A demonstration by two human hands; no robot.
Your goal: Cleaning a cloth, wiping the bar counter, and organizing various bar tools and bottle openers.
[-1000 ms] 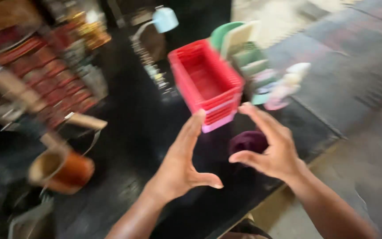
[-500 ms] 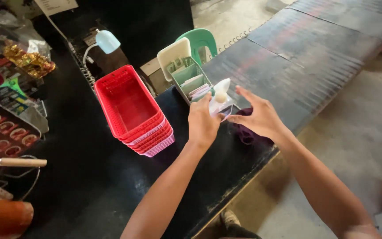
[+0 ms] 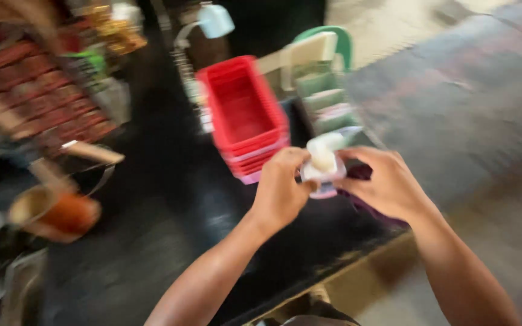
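Note:
Both hands hold one small clear plastic container [image 3: 321, 175] with something pale and whitish inside. My left hand [image 3: 280, 188] pinches its left side and my right hand [image 3: 385, 182] grips its right side, above the near edge of a black counter [image 3: 170, 241]. A dark purple object [image 3: 364, 174] lies partly hidden under my right hand. Just beyond the container sits a stack of red rectangular baskets [image 3: 244, 115]. The picture is blurred by motion.
A rack of pale green and white containers [image 3: 324, 99] stands right of the baskets, with a green chair back [image 3: 333, 36] behind it. An orange-brown cup [image 3: 52, 212] sits at the left. Red trays [image 3: 31, 90] fill the far left. A small lamp [image 3: 212, 19] stands at the back.
Both hands went from empty and apart to closed together on the small clear container. The view has swung, so the baskets and counter shifted in frame.

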